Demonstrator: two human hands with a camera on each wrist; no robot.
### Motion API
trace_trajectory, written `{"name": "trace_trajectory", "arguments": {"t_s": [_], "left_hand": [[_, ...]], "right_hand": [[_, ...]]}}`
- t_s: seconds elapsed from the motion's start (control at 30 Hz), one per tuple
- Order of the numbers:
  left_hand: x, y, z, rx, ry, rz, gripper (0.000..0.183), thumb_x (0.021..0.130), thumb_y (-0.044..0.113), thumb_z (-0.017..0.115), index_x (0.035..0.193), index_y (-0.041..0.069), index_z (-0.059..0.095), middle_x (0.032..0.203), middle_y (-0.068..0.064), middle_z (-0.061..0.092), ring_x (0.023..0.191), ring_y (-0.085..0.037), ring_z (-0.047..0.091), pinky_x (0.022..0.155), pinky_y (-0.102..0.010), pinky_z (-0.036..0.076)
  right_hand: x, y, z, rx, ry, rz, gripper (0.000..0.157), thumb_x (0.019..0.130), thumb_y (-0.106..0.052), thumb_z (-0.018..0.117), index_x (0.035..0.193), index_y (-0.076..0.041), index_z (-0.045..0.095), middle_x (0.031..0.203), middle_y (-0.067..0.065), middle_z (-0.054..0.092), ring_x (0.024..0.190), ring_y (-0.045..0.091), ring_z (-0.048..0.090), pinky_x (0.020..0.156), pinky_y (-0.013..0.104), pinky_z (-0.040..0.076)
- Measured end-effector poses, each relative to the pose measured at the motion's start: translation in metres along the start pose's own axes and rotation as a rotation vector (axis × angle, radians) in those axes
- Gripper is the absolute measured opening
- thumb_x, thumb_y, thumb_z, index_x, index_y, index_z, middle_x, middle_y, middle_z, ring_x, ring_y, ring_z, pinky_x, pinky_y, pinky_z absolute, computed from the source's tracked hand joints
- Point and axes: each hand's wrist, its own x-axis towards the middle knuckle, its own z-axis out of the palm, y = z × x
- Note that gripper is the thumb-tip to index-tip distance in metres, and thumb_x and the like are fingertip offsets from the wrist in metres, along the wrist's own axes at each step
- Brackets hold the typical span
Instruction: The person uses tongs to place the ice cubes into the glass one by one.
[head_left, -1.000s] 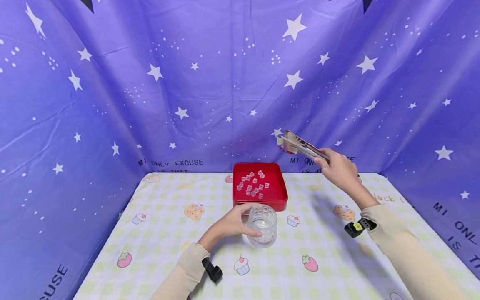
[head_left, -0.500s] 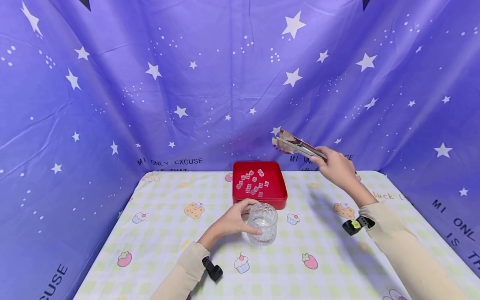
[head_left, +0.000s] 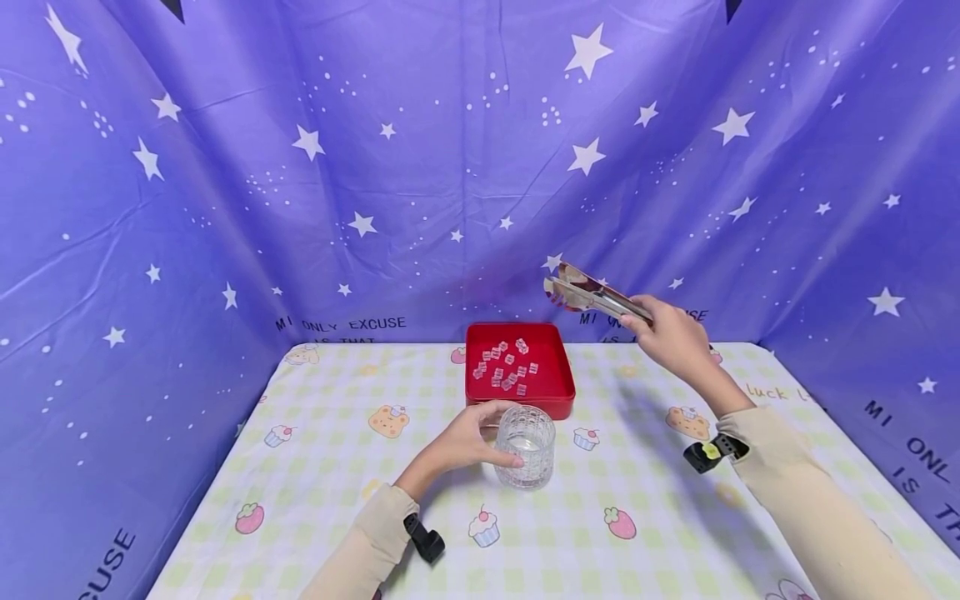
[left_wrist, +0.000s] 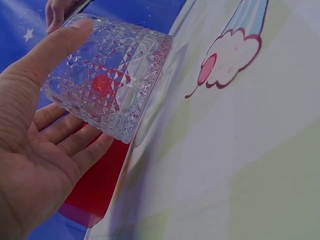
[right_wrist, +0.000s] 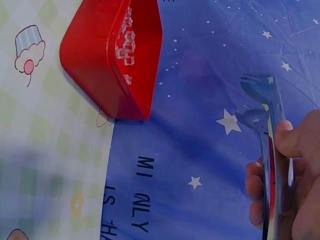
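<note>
My left hand [head_left: 468, 437] holds a clear cut-glass tumbler [head_left: 527, 447], thumb on the near side and fingers round the far side. In the left wrist view the tumbler [left_wrist: 107, 75] has a diamond-patterned wall, and its base is right at the tablecloth. My right hand [head_left: 673, 335] grips metal tongs [head_left: 596, 293] in the air, right of and above the red tray [head_left: 551, 407]. Nothing sits between the tongs' scalloped tips in the right wrist view, where they stand slightly apart. Several small clear cubes [head_left: 510, 360] lie scattered in the tray.
A checked tablecloth [head_left: 315, 500] printed with cupcakes, bears and strawberries covers the table. A purple-blue curtain [head_left: 420, 183] with white stars hangs behind the table and along both sides. The red tray stands near the back edge, just beyond the tumbler.
The tongs have shifted slightly left over the last second, and the right hand moved with them. The left hand and the tumbler stay in place.
</note>
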Motion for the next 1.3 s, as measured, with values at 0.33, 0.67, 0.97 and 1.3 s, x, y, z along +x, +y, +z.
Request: {"name": "trace_trajectory", "arguments": {"t_s": [0.33, 0.67, 0.97, 1.3], "left_hand": [[0.000, 0.003, -0.002, -0.023, -0.017, -0.007, 0.071, 0.078, 0.006, 0.087, 0.142, 0.009, 0.056, 0.136, -0.011, 0.063, 0.123, -0.028, 0.064, 0.106, -0.035, 0.054], [0.001, 0.006, -0.007, -0.027, -0.024, -0.025, 0.068, 0.079, 0.006, 0.086, 0.140, 0.009, 0.056, 0.133, -0.010, 0.065, 0.126, -0.027, 0.061, 0.105, -0.035, 0.055], [0.000, 0.005, -0.010, -0.026, -0.032, -0.023, 0.065, 0.080, 0.008, 0.085, 0.139, 0.009, 0.057, 0.134, -0.011, 0.066, 0.129, -0.026, 0.061, 0.104, -0.032, 0.055], [0.000, 0.005, -0.010, -0.037, -0.037, -0.031, 0.065, 0.082, 0.009, 0.084, 0.140, 0.010, 0.056, 0.135, -0.010, 0.066, 0.131, -0.027, 0.059, 0.106, -0.033, 0.053]], "right_hand": [[0.002, -0.004, -0.002, -0.010, -0.034, -0.015, 0.048, 0.104, -0.038, 0.057, 0.138, -0.005, 0.058, 0.100, 0.018, 0.070, 0.069, 0.025, 0.057, 0.052, 0.032, 0.039], [0.012, -0.009, -0.001, -0.094, -0.124, -0.072, 0.045, 0.103, -0.034, 0.059, 0.135, -0.003, 0.059, 0.095, 0.016, 0.069, 0.062, 0.021, 0.053, 0.049, 0.032, 0.037], [0.022, -0.015, 0.003, -0.249, -0.126, -0.206, 0.043, 0.100, -0.032, 0.064, 0.130, -0.001, 0.063, 0.108, 0.018, 0.073, 0.082, 0.030, 0.067, 0.055, 0.041, 0.051], [0.034, -0.022, 0.011, -0.317, -0.115, -0.262, 0.038, 0.098, -0.030, 0.067, 0.125, -0.003, 0.065, 0.093, 0.010, 0.069, 0.067, 0.021, 0.056, 0.047, 0.031, 0.037]]}}
